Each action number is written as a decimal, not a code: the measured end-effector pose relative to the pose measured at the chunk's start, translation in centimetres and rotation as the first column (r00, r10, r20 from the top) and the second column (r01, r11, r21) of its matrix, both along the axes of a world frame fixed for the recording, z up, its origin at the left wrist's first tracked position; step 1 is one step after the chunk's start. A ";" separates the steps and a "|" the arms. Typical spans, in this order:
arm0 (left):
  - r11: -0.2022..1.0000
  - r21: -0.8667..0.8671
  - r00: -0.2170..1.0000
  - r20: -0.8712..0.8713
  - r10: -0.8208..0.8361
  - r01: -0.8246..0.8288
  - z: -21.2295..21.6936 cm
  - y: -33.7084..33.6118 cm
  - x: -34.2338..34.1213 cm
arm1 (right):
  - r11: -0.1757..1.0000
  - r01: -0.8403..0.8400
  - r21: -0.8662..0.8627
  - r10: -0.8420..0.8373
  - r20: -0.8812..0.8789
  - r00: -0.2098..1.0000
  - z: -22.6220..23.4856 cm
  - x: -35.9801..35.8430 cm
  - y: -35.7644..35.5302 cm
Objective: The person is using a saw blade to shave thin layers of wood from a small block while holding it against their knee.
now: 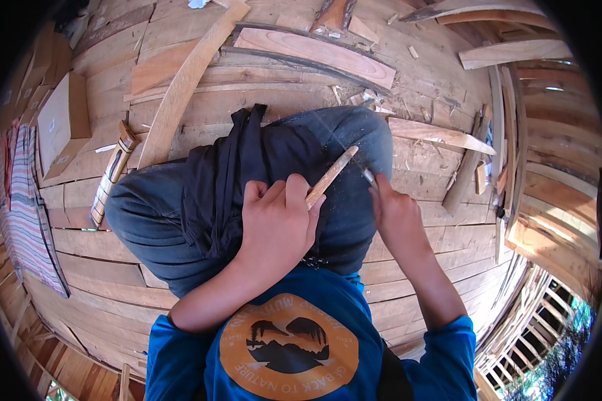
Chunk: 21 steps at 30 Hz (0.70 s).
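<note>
Risk sits closest in, at the lap: left hand [274, 224] is clamped round the near end of a thin wooden stick [331, 176], which slants up and right across the knee, and right hand [394, 214] is closed on a small knife [369, 177] whose blade meets the stick just beside the left thumb. Blade and fingers are v. near each other, so a slip on a hard bit of grain could, imo, run the edge into the left hand or down into the leg. Stick rests only on a dark cloth [237, 177] draped over the jeans [147, 214], w/ pale shavings dusting the knee; cloth looks thin and bunched, so it may slide and let the stick roll mid-cut. Stick is slim, too much pressure could snap it. Further out, floor planks [261, 100] are strewn w/ offcuts and chips, and a curved board [180, 87] lies just past the knee. A carved patterned piece [114, 170] lies left of the thigh, could get knocked if the leg shifts. Striped mat [23, 200] is far left, well apart.
</note>
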State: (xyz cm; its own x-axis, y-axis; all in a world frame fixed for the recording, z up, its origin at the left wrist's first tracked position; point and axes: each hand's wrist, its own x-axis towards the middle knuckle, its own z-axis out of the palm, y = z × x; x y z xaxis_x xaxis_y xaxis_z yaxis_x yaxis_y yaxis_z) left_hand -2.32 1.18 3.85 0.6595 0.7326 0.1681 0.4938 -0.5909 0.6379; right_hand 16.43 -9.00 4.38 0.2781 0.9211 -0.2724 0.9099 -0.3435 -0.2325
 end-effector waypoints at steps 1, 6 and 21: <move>1.000 -0.007 1.000 -0.002 -0.004 0.004 0.1 -0.1 0.0 | 1.000 0.008 -0.003 -0.008 -0.007 1.000 -0.1 0.4 0.0; 0.999 -0.040 0.999 -0.039 0.012 -0.014 -0.1 -0.1 0.1 | 0.999 -0.012 0.050 0.018 -0.127 0.992 0.6 -1.1 0.4; 1.000 -0.006 1.000 0.008 0.022 -0.022 0.2 0.9 0.1 | 0.994 0.071 0.084 -0.060 -0.127 0.990 0.2 -1.5 0.1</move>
State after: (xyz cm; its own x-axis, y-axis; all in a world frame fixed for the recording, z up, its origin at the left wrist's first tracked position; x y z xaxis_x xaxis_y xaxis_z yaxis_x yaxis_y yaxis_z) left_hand -2.22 2.12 4.05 0.6415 0.7482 0.1694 0.5016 -0.5762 0.6452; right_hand 14.93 -8.91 4.57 0.3075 0.9241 -0.2267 0.8485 -0.3742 -0.3743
